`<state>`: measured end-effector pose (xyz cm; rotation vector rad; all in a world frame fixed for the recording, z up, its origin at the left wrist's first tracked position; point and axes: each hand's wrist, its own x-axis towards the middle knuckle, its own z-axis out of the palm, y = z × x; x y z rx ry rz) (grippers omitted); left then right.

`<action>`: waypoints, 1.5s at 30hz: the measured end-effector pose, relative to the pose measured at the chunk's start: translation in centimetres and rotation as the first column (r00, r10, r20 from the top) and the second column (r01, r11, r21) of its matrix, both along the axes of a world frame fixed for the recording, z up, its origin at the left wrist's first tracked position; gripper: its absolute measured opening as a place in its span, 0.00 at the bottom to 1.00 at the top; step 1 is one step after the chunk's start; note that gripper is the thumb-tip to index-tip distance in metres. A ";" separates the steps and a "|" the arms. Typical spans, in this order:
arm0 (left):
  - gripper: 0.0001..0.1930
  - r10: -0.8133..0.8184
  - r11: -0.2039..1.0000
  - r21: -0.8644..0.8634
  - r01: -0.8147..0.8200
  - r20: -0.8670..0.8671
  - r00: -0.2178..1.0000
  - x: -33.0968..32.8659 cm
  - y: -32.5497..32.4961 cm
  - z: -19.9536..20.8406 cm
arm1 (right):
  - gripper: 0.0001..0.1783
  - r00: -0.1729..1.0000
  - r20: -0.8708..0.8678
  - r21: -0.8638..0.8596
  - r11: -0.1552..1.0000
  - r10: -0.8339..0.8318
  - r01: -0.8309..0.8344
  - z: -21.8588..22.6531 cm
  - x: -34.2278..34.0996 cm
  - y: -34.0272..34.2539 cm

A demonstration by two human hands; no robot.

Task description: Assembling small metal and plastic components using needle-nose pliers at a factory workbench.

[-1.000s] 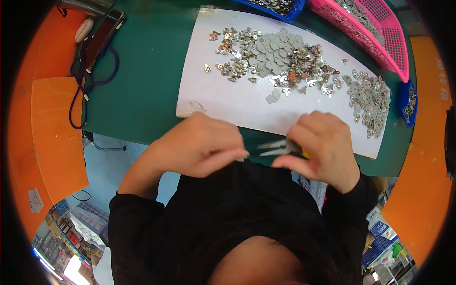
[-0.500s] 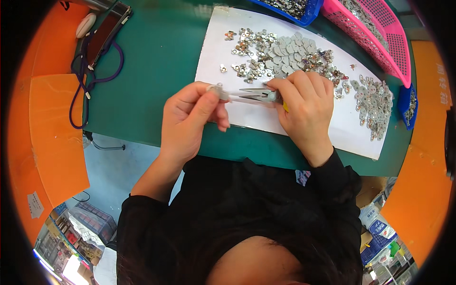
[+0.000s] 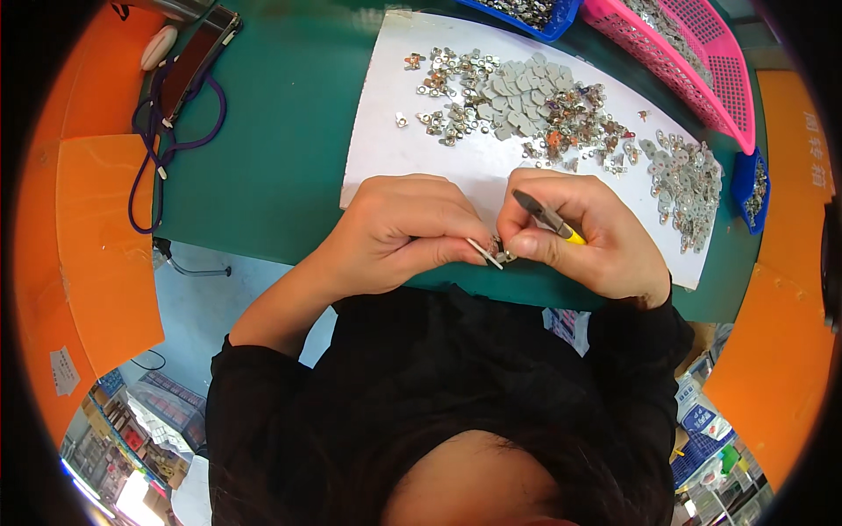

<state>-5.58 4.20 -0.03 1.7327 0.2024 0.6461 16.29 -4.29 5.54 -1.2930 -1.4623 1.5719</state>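
My left hand [image 3: 399, 232] pinches a thin flat grey plate [image 3: 484, 253], seen nearly edge-on at the table's near edge. In my right hand [image 3: 601, 237] are long-nose pliers [image 3: 544, 214] with a yellow handle, their jaws pointing up and left, away from the plate. The thumb and forefinger of that hand close on a small shiny metal piece [image 3: 506, 256] against the plate; its exact shape is partly hidden. Beyond both hands, a pile of flat grey plates [image 3: 517, 95] lies among small metal clips [image 3: 452, 123] on a white board [image 3: 386, 79].
More small metal parts [image 3: 684, 188] lie at the board's right end. A pink basket [image 3: 732, 96] and a blue tray [image 3: 553, 26] stand behind, with a smaller blue tray [image 3: 744, 175] at right. A phone [image 3: 197, 70] with a purple cord [image 3: 226, 110] lies on the green table [image 3: 281, 131].
My hands have come together and nearer my body. The pliers have swung from pointing left at the plate to pointing up, and my right fingertips now meet the held piece. The board has shifted slightly left in view.
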 end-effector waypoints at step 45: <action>0.06 0.386 0.911 0.108 -0.398 0.116 0.915 1.4 -0.5 -0.1 | 0.33 0.463 0.530 0.843 0.500 -0.710 -0.198 -0.9 -0.2 -1.4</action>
